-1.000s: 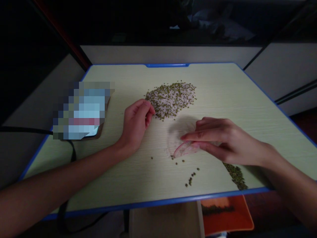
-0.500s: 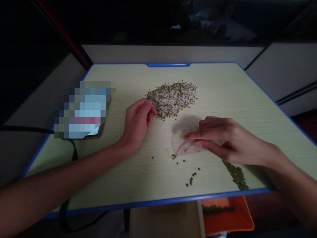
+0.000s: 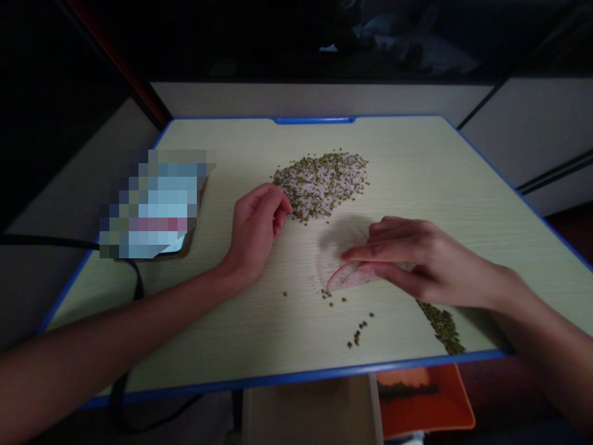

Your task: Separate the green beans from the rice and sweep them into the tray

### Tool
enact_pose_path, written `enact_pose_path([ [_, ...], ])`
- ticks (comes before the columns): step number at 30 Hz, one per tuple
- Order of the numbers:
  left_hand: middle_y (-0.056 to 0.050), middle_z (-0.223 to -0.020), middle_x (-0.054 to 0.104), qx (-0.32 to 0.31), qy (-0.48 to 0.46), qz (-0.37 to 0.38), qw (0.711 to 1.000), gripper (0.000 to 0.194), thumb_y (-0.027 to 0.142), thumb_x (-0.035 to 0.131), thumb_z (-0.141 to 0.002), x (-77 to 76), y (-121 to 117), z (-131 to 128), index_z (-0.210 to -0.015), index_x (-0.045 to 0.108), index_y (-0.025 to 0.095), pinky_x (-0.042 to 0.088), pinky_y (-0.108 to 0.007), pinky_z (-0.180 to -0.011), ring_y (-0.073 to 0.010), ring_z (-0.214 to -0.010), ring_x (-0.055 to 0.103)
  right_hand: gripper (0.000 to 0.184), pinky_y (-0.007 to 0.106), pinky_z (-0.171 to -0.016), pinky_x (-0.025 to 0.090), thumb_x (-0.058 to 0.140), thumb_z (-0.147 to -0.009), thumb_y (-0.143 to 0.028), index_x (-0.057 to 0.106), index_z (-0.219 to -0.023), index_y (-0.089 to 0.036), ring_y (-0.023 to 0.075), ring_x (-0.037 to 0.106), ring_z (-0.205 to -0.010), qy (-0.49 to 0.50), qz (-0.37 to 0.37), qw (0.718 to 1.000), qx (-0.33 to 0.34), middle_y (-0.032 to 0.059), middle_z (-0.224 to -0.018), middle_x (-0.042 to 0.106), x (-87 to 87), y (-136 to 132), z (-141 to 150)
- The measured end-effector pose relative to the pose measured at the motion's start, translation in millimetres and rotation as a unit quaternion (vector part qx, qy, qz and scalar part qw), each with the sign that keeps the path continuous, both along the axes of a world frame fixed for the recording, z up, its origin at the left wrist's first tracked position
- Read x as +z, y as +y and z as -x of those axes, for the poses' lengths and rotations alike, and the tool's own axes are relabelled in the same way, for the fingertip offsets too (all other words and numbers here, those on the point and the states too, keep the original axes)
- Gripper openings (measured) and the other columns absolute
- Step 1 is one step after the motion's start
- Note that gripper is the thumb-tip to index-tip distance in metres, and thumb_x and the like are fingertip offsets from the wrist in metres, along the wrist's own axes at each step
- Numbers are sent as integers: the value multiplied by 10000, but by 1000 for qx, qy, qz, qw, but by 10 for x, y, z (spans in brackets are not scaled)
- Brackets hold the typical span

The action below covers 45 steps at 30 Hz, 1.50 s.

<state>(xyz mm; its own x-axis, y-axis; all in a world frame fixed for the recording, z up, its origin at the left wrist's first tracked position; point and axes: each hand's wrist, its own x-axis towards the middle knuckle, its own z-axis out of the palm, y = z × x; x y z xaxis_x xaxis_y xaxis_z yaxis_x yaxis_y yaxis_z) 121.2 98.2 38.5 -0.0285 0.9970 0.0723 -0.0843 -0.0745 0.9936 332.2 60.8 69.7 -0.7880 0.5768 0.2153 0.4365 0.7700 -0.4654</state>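
Head view: right hand (image 3: 430, 256) clamped on clear plastic (image 3: 348, 278), I judge for control; left hand (image 3: 252, 238), fingers together, likely steadied beside pile (image 3: 324, 180)

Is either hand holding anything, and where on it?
The right hand pinches the clear plastic near its upper edge, between thumb and fingers; whether the left hand holds anything can't be told.

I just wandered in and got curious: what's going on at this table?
A person's left hand is at the edge of a mixed heap of green and pale grains; whether it holds any is unclear. The right hand pinches a clear, pink-edged piece low over the table. A few loose green grains lie nearby, and a green pile sits by the near edge.
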Motion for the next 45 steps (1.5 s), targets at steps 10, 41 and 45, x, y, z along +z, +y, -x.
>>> enact_pose_path([
  [10, 33, -420, 383, 4, 1, -5, 1000, 270, 180, 470, -779, -4, 6, -11, -513, 512, 190, 195, -218, -348, -75, -377, 324, 257, 321, -751, 412, 460, -908, -154, 647, -1080, -192, 171, 607, -804, 13, 24, 999, 32, 38, -873, 724, 6, -4, -13],
  [41, 39, -411, 381, -1, -3, -9, 1000, 281, 164, 461, -794, -11, 10, -9, -517, 507, 179, 197, -207, -349, -65, -370, 327, 280, 301, -639, 423, 454, -880, -139, 668, -1048, -72, 168, 552, -688, -3, -5, 1000, -27, 95, -765, 681, -6, -18, 33],
  [45, 37, -412, 385, -1, 2, -11, 1000, 286, 161, 461, -795, -8, 7, -3, -515, 514, 183, 199, -215, -351, -70, -373, 328, 287, 296, -629, 423, 460, -873, -133, 666, -1058, -57, 169, 554, -688, -2, -6, 1000, -29, 102, -764, 679, -19, -18, 53],
])
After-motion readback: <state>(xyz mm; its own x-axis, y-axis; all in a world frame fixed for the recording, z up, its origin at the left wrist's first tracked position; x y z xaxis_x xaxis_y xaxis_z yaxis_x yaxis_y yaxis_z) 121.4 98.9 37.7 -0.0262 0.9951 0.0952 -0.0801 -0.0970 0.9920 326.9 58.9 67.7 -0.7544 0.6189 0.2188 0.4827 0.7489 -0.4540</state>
